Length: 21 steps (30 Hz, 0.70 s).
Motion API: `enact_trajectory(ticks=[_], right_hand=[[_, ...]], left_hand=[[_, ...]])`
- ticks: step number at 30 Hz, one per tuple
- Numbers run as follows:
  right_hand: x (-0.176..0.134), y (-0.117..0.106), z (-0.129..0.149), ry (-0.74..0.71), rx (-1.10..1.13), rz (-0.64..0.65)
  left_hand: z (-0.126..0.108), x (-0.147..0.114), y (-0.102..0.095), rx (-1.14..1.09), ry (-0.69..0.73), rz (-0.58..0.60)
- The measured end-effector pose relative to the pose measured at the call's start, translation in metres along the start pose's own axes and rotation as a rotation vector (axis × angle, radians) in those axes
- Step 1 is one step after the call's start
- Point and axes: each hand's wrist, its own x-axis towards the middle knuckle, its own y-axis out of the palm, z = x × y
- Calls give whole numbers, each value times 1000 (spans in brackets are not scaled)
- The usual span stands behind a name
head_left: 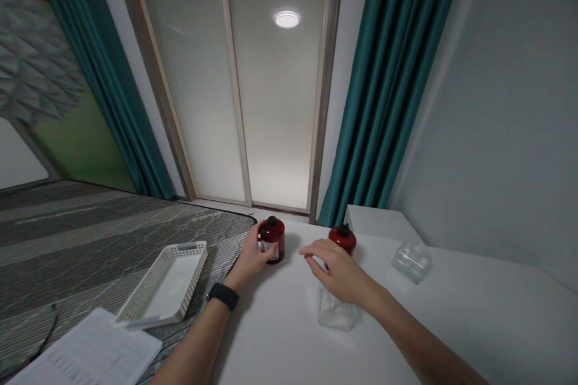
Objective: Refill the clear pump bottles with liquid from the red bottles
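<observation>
Toward the back of the white table, my left hand (pixel 255 252) is wrapped round a dark red bottle (pixel 279 234) with a black top and a pale label. The bottle stands upright. To its right, my right hand (pixel 332 264) hovers with thumb and fingers apart and nothing between them. Just behind that hand is a second red bottle (pixel 343 237) with a black top, its lower part hidden. Below my right hand lies a clear plastic piece (pixel 336 310), partly covered by the hand. A black watch (pixel 223 296) is on my left wrist.
Another clear plastic piece (pixel 412 261) lies on the table (pixel 280 343) at right. On the grey patterned bed-like surface (pixel 135 222) at left are a white perforated basket (pixel 192 280) and printed papers (pixel 90 352). A white box-like block (pixel 382 221) stands beyond the table, near the teal curtain (pixel 383 102).
</observation>
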Motion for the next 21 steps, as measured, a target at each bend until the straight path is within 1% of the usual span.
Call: enact_trajectory(ticks=[2, 5, 9, 12, 16, 21], right_hand=[[-3, -1, -1, 11, 58, -7], [-5, 0, -5, 73, 206, -28], [-10, 8, -17, 174, 421, -61], [-16, 14, -26, 194, 540, -93], [-26, 21, -33, 203, 618, -146], [-34, 28, -35, 180, 659, -129]], left_hand=[[2, 9, 3, 3, 10, 14], [6, 24, 9, 17, 17, 37], [12, 45, 17, 57, 8, 49], [18, 55, 23, 113, -16, 44], [29, 52, 29, 251, -91, 34], [41, 36, 34, 464, -235, 51]])
